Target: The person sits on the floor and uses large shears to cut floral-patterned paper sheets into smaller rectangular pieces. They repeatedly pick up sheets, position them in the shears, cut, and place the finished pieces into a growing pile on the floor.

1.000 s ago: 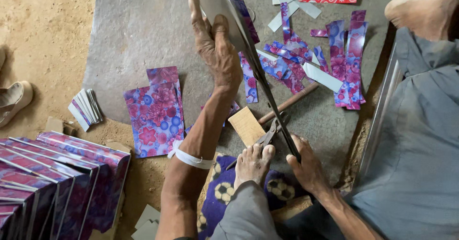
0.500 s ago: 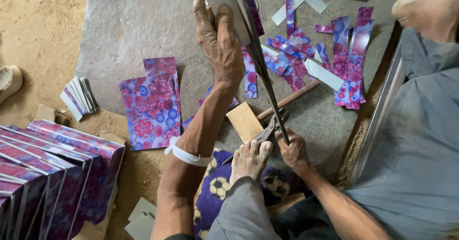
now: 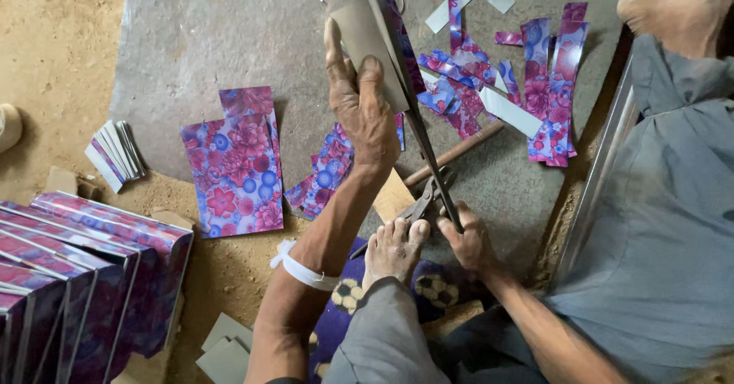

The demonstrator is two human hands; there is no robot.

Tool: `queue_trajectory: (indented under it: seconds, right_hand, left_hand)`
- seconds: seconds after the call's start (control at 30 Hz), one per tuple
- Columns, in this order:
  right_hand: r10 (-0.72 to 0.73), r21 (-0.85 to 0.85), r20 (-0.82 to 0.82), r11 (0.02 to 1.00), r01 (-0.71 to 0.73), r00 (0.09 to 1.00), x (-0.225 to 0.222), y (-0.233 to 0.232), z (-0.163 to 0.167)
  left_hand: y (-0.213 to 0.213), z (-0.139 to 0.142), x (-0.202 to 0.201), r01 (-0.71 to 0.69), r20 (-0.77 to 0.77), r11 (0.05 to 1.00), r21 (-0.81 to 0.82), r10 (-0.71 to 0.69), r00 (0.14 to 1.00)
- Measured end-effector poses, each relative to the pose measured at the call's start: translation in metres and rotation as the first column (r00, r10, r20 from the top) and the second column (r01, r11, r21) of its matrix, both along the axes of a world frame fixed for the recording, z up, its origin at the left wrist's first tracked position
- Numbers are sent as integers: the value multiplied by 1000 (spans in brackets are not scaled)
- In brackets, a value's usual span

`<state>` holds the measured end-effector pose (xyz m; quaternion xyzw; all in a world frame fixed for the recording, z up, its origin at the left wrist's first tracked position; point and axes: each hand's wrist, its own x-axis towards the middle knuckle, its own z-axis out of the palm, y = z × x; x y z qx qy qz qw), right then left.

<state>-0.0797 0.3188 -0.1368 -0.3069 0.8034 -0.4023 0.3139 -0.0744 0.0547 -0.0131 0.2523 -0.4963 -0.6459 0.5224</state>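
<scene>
The right hand (image 3: pixel 468 240) sits nearest, low in the head view, its fingers curled shut around the lower handle of a pair of large shears (image 3: pixel 417 135); beside it a bare foot (image 3: pixel 392 250) rests by the shears' pivot, its toes touching the other handle. The shears' long axis runs from the handles near the body up and away, leaning slightly left, the dark blades pointing toward the far edge of the grey stone slab (image 3: pixel 206 40). Farther out, the left hand (image 3: pixel 363 105) reaches forward with the forearm stretched straight from the lower frame, a white band (image 3: pixel 300 271) round the wrist; its fingers are closed on a grey cardboard sheet (image 3: pixel 371 43), thumb on one face and fingers extended along the other, holding it upright against the blades. The sheet stands well forward over the slab, touching the upper blade. Left of the arm lies a floral printed sheet (image 3: pixel 233 166) flat on the slab, and beyond the blades a scatter of floral strip offcuts (image 3: pixel 535 78). Stacked floral boxes (image 3: pixel 84 277) stand at the near left on the dirt floor.
</scene>
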Motion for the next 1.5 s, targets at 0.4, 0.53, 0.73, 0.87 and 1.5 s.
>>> queue_trajectory:
  seconds: [0.4, 0.53, 0.73, 0.87, 1.5]
  right_hand:
    - [-53, 13, -68, 998, 54, 996, 3, -6, -27]
    - [-48, 19, -43, 999, 49, 998, 3, -6, -24]
    - [13, 24, -56, 1000, -12, 998, 4, 0, -29]
    - [85, -47, -131, 995, -92, 988, 4, 1, -28]
    - [82, 68, -60, 995, -78, 995, 5, -2, -24]
  left_hand:
    - [-7, -22, 74, 51, 484, 998, -36, -27, 875]
    - [-3, -65, 126, 141, 836, 979, -149, 48, 547]
    - [-18, -115, 180, 112, 945, 980, -162, 121, 302]
    - [-52, -124, 241, -36, 942, 968, -250, 251, 222]
    - [-143, -171, 329, -81, 944, 958, -275, 253, -211]
